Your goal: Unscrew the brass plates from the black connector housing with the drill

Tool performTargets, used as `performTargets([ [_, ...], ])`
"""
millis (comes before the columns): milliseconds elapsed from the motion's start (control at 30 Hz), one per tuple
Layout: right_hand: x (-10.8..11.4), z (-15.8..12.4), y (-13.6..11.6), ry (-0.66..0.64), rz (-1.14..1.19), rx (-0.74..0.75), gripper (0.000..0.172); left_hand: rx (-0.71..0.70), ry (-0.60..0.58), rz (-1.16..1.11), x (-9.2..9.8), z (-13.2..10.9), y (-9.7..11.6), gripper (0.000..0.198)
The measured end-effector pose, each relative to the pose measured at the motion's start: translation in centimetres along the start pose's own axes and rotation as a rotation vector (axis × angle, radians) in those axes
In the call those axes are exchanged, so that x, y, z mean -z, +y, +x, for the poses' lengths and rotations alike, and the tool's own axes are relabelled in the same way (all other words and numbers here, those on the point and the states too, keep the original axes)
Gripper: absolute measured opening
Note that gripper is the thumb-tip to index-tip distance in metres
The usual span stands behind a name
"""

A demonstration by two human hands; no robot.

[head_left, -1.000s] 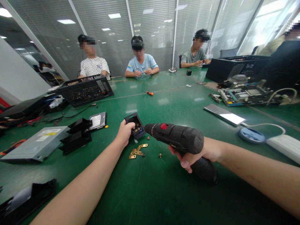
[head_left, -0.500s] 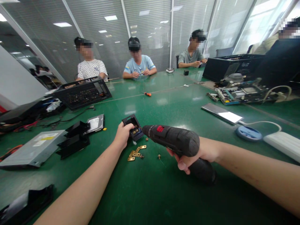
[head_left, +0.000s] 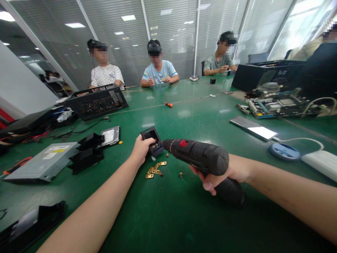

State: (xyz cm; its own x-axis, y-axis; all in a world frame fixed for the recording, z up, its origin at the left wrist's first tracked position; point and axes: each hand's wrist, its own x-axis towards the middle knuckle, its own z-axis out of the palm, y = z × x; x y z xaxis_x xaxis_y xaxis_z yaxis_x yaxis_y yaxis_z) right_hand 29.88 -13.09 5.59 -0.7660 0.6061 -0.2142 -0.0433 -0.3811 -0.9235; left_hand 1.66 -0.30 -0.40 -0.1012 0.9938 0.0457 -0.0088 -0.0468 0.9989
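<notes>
My left hand (head_left: 141, 147) grips a small black open-faced box (head_left: 153, 142) with brass-coloured terminals inside, thumb over its near edge. Wrapped round the handle of a black cordless drill (head_left: 197, 154) is my right hand (head_left: 214, 181). The drill points left, its chuck close to the right side of the box; whether the bit touches a terminal is hidden. Below the box lie several flat brass strips (head_left: 155, 170) with holes. Loose screws (head_left: 180, 174) rest to their right on the green table.
On the left are a silver drive unit (head_left: 43, 161), black brackets (head_left: 88, 158), a hard drive (head_left: 111, 135) and a black computer chassis (head_left: 98, 102). An orange screwdriver (head_left: 169, 104) lies farther back. To the right are a phone (head_left: 252, 127), blue disc (head_left: 284, 151) and circuit boards (head_left: 276, 104). Co-workers sit opposite.
The whole view has shifted slightly, so things appear a little farther right. Both hands keep their holds, with box and drill in nearly the same relation. A co-worker opposite has moved their hands apart.
</notes>
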Motion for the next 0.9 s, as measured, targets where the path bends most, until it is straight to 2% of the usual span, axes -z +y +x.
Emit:
performTargets([
  [433,-0.16,-0.11,-0.1,0.009,-0.032,0.002,0.114,-0.006,-0.036,0.02,-0.09,-0.13,0.26,0.043],
  [633,-0.09,-0.04,-0.19,0.004,-0.048,0.002,0.096,-0.008,-0.037,0.018,-0.14,-0.27,0.35,0.043],
  [900,-0.07,-0.01,-0.23,-0.003,-0.037,-0.001,0.093,-0.015,-0.038,0.021,-0.22,-0.3,0.46,0.042],
])
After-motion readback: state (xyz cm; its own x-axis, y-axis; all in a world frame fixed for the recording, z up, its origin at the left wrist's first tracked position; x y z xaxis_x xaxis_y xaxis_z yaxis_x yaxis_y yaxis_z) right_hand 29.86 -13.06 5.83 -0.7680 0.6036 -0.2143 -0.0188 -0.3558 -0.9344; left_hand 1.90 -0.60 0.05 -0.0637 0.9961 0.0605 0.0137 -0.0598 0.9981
